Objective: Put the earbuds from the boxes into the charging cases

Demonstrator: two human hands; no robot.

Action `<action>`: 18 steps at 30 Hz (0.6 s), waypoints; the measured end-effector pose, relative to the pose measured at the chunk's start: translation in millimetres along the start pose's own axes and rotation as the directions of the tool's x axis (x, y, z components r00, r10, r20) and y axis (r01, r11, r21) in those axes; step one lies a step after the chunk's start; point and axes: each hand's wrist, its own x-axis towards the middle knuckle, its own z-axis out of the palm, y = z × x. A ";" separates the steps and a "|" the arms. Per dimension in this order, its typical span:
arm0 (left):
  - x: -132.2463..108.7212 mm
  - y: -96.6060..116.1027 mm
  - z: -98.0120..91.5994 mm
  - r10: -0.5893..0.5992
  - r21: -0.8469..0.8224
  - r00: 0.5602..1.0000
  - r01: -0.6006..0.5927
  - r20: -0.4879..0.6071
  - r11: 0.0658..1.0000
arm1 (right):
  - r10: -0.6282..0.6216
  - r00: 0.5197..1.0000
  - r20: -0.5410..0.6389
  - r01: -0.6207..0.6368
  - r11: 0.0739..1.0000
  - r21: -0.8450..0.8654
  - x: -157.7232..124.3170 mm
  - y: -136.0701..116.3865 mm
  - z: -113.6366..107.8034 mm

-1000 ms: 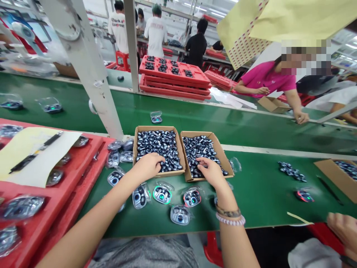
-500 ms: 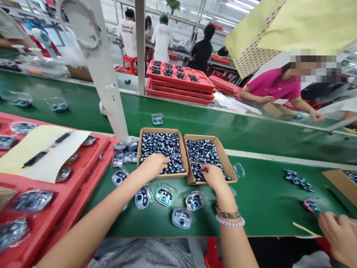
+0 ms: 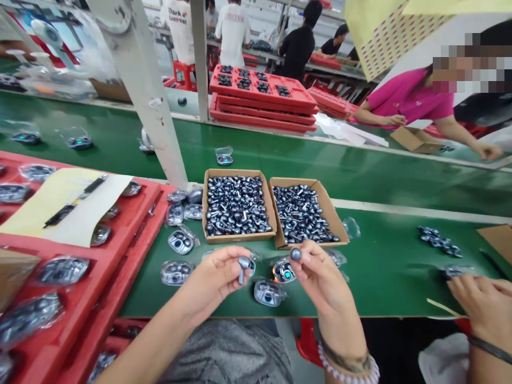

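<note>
Head view, item list: left hand [image 3: 212,282] is pinching a silver-grey wireless earbud [image 3: 243,264] by its stem; right hand [image 3: 322,280] is holding a second earbud [image 3: 296,254] in a narrow fingertip pinch. Both are held above the green bench [image 3: 384,285], just in front of two cardboard trays [image 3: 238,239] heaped with loose earbuds. Each earbud is likely handling as light, hard and slippery, and is best gripped by the stem.
</note>
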 end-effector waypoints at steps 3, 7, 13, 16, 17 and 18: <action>-9.9 -27.4 -1.8 -0.016 0.271 1.000 0.021 -0.021 0.962 | -0.188 0.974 -0.124 0.156 0.959 -0.236 -34.4 17.7 6.1; -10.6 -66.3 -9.3 0.179 0.762 0.984 -0.131 0.020 0.634 | -0.590 0.807 -0.030 0.360 0.532 -0.766 -68.6 53.7 -2.0; 7.7 -97.8 -12.3 0.357 0.961 0.905 -0.270 0.232 0.061 | -0.675 0.680 0.287 0.470 0.101 -0.877 -73.7 100.6 -25.6; 15.5 -99.8 -10.5 0.378 0.964 0.891 -0.267 0.253 -0.016 | -0.685 0.651 0.328 0.474 0.028 -0.880 -68.4 113.3 -30.1; 18.0 -100.3 -10.0 0.384 0.963 0.888 -0.269 0.254 -0.015 | -0.702 0.637 0.318 0.456 0.011 -0.890 -66.4 116.5 -30.4; 20.4 -101.0 -9.5 0.394 0.962 0.884 -0.271 0.252 -0.008 | -0.724 0.621 0.299 0.428 -0.006 -0.904 -64.4 119.4 -30.3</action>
